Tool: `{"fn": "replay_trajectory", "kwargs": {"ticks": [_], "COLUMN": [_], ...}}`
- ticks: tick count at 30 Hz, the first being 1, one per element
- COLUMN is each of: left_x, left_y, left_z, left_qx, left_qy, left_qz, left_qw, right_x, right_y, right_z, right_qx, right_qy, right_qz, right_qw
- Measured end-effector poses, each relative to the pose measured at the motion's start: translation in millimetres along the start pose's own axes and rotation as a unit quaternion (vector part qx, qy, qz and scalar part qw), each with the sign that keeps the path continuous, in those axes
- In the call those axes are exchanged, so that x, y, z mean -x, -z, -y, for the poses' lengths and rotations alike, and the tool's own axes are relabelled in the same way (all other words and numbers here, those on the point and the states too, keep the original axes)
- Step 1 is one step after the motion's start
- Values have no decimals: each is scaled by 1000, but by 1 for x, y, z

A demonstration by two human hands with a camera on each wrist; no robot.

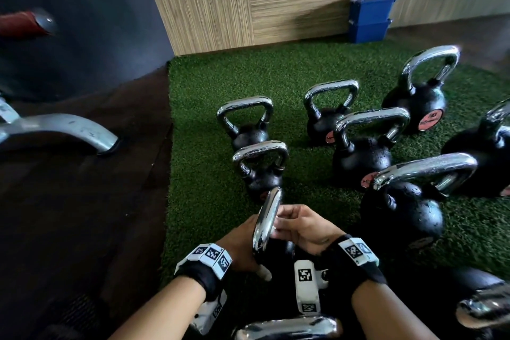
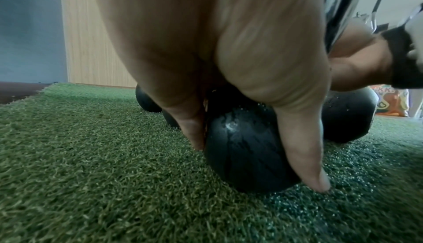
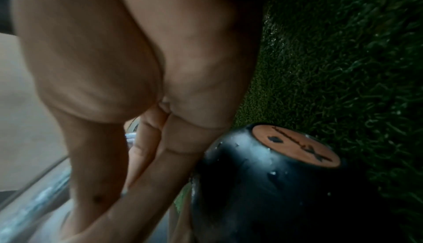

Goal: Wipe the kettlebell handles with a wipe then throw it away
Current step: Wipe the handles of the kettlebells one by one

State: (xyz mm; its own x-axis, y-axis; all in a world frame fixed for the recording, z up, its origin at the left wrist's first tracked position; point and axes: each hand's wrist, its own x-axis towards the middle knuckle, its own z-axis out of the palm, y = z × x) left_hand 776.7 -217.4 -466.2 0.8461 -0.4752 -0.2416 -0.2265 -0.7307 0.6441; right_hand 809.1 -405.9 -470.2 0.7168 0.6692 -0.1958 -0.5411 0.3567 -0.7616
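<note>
A small black kettlebell (image 1: 276,251) stands on the green turf (image 1: 209,182), its chrome handle (image 1: 266,223) edge-on to me. My left hand (image 1: 242,246) clasps its black ball (image 2: 242,149) between thumb (image 2: 304,149) and fingers, the tips reaching the turf. My right hand (image 1: 300,226) curls round the handle from the right, and a bit of pale wipe (image 1: 278,217) shows between its fingers and the chrome. In the right wrist view the fingers (image 3: 146,171) lie along the chrome, beside a black ball with an orange label (image 3: 295,149). Most of the wipe is hidden.
Several more chrome-handled kettlebells stand on the turf ahead and right, the nearest a large one (image 1: 400,215); two more handles (image 1: 287,327) lie at the bottom edge. Blue boxes (image 1: 368,19) sit by the wood wall. A machine's metal foot (image 1: 69,130) rests on the dark floor at left.
</note>
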Motion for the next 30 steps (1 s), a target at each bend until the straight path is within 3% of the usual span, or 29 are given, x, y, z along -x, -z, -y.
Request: {"fn": "replay_trajectory", "kwargs": {"ticks": [7, 11, 13, 17, 22, 30], "left_x": [-2, 0, 1, 1, 1, -1], "left_y": [-3, -5, -6, -6, -7, -12], "left_z": [11, 15, 18, 21, 21, 23], "left_qx": [-14, 1, 2, 5, 10, 9], "left_qy": [8, -4, -19, -14, 26, 59], "left_qz": [-14, -35, -38, -34, -35, -38], "left_qw": [1000, 999, 999, 999, 999, 997], "right_x": [-2, -5, -4, -2, -7, -13], "right_y": [-2, -3, -3, -7, -5, -11], "right_z": [-2, 0, 2, 8, 7, 3], "right_qx": [11, 20, 79, 251, 367, 340], "right_qy": [33, 76, 95, 158, 195, 160], "right_qz": [-60, -152, -183, -251, -349, -382], "right_qw": [998, 985, 975, 922, 840, 844]}}
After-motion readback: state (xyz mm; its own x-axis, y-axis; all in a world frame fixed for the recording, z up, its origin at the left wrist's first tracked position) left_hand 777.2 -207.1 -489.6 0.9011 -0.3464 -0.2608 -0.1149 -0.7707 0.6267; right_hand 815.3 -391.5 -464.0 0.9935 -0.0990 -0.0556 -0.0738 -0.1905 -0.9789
